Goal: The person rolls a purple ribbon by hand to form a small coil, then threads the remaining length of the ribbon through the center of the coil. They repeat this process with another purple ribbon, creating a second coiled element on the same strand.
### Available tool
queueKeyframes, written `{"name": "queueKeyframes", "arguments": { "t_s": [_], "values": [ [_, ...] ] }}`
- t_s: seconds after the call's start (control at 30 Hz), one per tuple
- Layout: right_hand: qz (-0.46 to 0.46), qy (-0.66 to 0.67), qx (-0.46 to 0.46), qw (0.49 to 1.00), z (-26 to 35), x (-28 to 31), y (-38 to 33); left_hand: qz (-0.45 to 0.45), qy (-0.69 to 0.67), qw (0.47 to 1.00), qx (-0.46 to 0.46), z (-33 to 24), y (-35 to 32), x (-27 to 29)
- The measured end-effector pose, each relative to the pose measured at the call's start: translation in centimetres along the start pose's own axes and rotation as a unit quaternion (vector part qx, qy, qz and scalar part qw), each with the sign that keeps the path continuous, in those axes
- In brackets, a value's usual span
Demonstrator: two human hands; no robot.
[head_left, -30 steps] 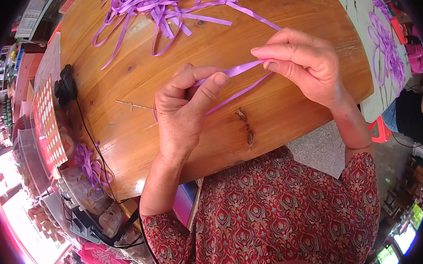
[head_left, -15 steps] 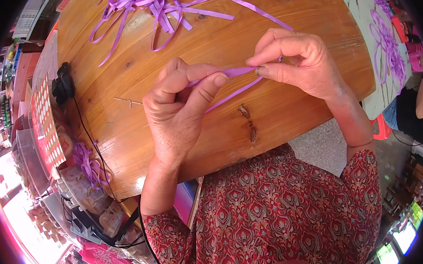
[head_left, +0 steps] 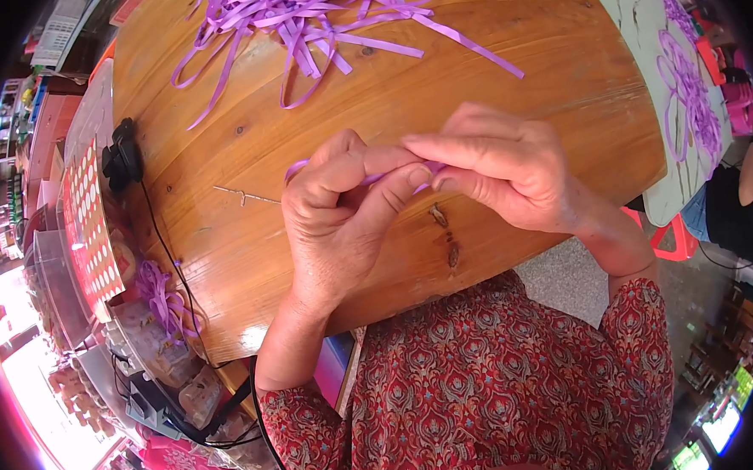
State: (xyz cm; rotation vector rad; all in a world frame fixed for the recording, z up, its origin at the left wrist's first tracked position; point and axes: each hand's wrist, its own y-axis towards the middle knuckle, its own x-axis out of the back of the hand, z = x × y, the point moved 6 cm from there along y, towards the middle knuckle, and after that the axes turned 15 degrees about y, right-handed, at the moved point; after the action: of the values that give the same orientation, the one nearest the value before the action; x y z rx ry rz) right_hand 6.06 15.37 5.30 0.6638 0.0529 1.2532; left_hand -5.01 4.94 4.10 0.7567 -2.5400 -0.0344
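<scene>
Purple ribbon strip [head_left: 372,179] pinched between both hands' fingertips, above wooden table [head_left: 557,98].

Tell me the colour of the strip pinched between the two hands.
Purple: the ribbon strip shows best in the head view, pinched between the left hand and right hand.

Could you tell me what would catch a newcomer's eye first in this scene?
Two hands, left hand and right hand, meet at the centre, pinching a purple ribbon between them above the round wooden table. At the table's far edge sprawls a tangled pile of ribbons in the same purple.
</scene>
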Motion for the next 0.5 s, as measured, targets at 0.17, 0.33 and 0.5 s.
{"name": "queueKeyframes", "arguments": {
  "t_s": [0.17,0.33,0.5],
  "values": [
    [-0.043,-0.038,0.020,0.998,0.5,1.3,-0.3,-0.022,0.029,0.999,0.004,0.4,0.0,0.6],
    [-0.030,-0.157,0.090,0.983,0.8,0.9,-0.2,-0.009,-0.010,0.998,0.055,1.4,0.0,0.4],
    [-0.024,-0.180,0.080,0.980,0.8,0.6,-0.1,0.026,-0.057,0.993,0.100,2.0,0.0,0.2]
  ]
}}
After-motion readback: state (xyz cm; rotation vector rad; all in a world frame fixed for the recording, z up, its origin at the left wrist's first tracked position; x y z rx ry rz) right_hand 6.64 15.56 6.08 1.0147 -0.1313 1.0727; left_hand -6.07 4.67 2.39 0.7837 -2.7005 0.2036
